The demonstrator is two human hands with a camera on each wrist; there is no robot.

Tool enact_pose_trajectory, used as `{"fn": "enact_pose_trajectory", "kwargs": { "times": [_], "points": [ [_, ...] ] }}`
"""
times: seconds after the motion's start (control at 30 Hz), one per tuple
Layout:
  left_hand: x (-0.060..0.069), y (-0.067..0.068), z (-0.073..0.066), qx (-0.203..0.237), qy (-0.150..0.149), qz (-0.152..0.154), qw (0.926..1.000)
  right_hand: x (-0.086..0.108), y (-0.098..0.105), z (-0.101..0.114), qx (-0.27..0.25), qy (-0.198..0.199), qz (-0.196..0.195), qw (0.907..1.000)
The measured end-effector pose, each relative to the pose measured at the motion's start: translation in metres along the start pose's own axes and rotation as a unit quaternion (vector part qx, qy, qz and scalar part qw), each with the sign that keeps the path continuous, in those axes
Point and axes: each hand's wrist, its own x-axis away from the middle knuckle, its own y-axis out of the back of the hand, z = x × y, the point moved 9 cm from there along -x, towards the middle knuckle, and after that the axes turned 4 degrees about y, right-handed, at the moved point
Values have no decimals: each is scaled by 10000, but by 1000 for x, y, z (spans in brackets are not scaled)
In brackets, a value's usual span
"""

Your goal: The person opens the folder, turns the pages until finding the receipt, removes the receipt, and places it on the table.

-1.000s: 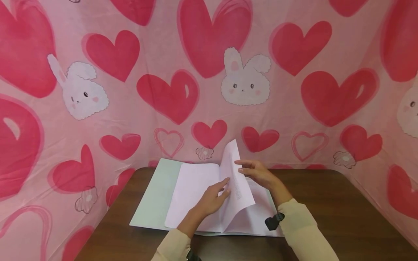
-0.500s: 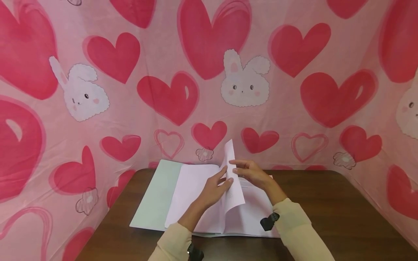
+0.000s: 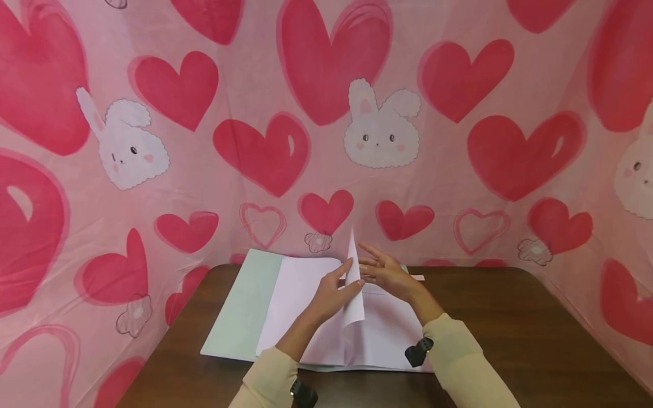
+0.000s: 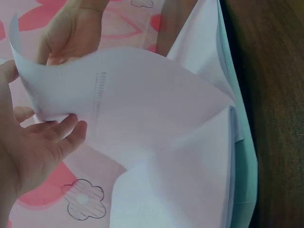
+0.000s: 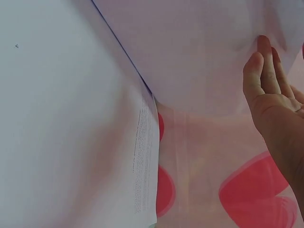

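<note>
A bound booklet of white pages lies open on the table, its mint green cover (image 3: 245, 306) showing at the left. One white page (image 3: 354, 309) stands nearly upright near the spine, bowed, with small print on it in the left wrist view. My left hand (image 3: 327, 297) pinches its free edge between thumb and fingers. On the page's other side, my right hand (image 3: 391, 279) has its fingers extended; their tips touch the raised page in the right wrist view. Flat to the left is a blank page (image 3: 301, 294), and a right-hand page (image 3: 390, 323) lies under my right hand.
The dark brown wooden table (image 3: 510, 328) extends beyond the booklet on both sides. A pink cloth (image 3: 449, 170) with hearts and rabbits hangs behind it. A dark strapped device (image 3: 419, 351) sits at my right wrist, and another (image 3: 304, 393) at my left.
The raised page has swung leftward to nearly upright. My left thumb has come over its edge, and my right hand has moved slightly left, its fingers shifting from the edge to behind the page.
</note>
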Motion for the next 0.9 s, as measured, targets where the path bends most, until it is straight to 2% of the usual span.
{"fn": "enact_pose_trajectory", "kwargs": {
  "times": [0.13,0.27,0.53,0.67,0.8,0.9],
  "points": [
    [0,3,-6,114,-172,83,9998,1,-1,-2,15,-65,30,10000],
    [0,6,-12,188,-237,193,9994,2,1,-3,307,-187,13,9994],
    [-2,15,-14,89,-136,-206,9997,3,1,-6,459,-363,57,9983],
    [-3,21,-12,-257,-132,-458,9985,4,4,-10,529,-361,50,9979],
    [-2,26,-8,-538,-37,-535,9971,7,9,-16,617,-375,86,9973],
    [1,31,-5,-547,55,-489,9973,11,15,-23,705,-477,104,9963]
  ]
}}
